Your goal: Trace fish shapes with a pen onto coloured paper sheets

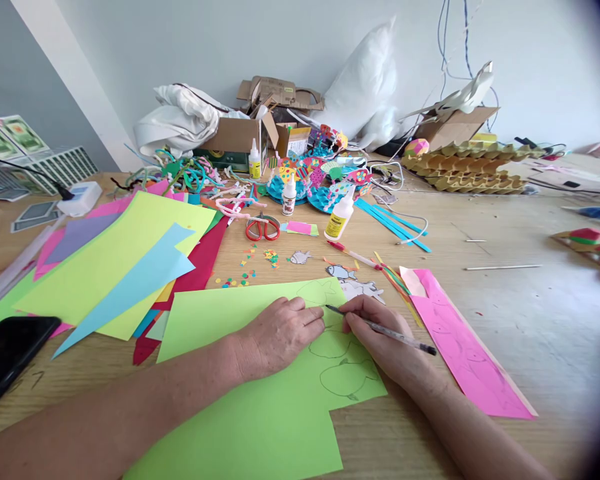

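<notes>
A large green paper [210,333] lies on the wooden table, with fish outlines drawn along its right side. My left hand [283,333] rests on the paper, fingers bent and pressed together against the sheet; nothing shows in it. My right hand [385,340] grips a pen [400,335], its tip on the paper just right of my left fingers. Small cut-out paper fish [341,272] lie beyond the paper's top edge. A pink paper strip [460,340] with drawn outlines sits to the right of my right hand.
Coloured sheets [105,267] and a black phone [15,353] are at the left. Red-handled scissors [263,227], glue bottles [340,215] and blue strips [393,223] lie farther back. Egg cartons [465,170] and cardboard boxes [233,137] stand near the wall.
</notes>
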{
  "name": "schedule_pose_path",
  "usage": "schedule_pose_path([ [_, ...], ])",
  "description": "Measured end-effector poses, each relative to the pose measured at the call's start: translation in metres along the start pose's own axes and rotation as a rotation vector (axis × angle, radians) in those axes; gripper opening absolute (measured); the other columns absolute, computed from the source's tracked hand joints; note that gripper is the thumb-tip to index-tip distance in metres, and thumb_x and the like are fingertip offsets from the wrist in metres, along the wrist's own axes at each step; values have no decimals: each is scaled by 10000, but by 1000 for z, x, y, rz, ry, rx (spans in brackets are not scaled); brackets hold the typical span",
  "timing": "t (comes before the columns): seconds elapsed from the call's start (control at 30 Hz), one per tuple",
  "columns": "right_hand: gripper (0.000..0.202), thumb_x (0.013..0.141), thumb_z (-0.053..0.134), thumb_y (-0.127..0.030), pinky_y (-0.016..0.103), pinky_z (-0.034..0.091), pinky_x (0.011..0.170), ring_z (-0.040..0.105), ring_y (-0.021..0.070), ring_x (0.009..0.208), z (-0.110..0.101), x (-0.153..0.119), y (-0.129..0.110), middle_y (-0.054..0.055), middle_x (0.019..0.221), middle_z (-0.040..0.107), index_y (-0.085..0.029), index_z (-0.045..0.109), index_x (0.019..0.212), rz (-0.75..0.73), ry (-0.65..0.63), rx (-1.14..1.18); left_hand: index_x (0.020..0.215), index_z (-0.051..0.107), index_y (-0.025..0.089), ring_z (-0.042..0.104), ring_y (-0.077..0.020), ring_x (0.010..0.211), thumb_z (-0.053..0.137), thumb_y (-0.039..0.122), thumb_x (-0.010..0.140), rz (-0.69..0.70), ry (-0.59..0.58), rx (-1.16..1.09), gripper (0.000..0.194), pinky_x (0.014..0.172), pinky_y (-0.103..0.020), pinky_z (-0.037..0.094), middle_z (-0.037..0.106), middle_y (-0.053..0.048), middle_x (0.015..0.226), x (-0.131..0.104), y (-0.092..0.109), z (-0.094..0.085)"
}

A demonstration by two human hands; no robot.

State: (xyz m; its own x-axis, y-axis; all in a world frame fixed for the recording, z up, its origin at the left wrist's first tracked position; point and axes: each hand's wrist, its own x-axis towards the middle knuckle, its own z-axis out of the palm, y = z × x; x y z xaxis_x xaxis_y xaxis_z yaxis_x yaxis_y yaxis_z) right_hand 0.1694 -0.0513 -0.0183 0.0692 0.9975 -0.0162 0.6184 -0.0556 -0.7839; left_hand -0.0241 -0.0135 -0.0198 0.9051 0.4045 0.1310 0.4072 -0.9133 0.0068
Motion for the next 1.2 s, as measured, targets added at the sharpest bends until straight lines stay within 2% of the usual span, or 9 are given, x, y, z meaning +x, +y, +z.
schedule_pose_path([
  [0.27, 129, 717, 446, -245, 241, 337, 489, 493, 131, 535, 0, 1, 0, -25, 597, 597, -204, 567, 738, 18, -23, -2, 1067, 538, 155, 469, -172, 854, 439, 116, 894, -4, 3, -3, 203, 746, -296, 425, 550, -18, 1165, 0, 0, 1],
  [0.9, 143, 729, 445, -249, 243, 349, 495, 493, 131, 542, 1, 0, 4, -24, 591, 587, -199, 577, 753, -4, 22, -51, 1066, 538, 157, 469, -166, 856, 427, 116, 898, -6, 1, -3, 205, 751, -291, 426, 554, -20, 1156, 0, 1, -1],
  [1.2, 141, 731, 437, -242, 245, 346, 489, 519, 139, 548, -1, 0, 1, -25, 593, 594, -208, 573, 749, -6, 26, -46, 1048, 541, 154, 473, -169, 881, 417, 111, 899, -1, -3, -4, 198, 793, -293, 419, 541, -39, 1185, 0, -1, -1],
])
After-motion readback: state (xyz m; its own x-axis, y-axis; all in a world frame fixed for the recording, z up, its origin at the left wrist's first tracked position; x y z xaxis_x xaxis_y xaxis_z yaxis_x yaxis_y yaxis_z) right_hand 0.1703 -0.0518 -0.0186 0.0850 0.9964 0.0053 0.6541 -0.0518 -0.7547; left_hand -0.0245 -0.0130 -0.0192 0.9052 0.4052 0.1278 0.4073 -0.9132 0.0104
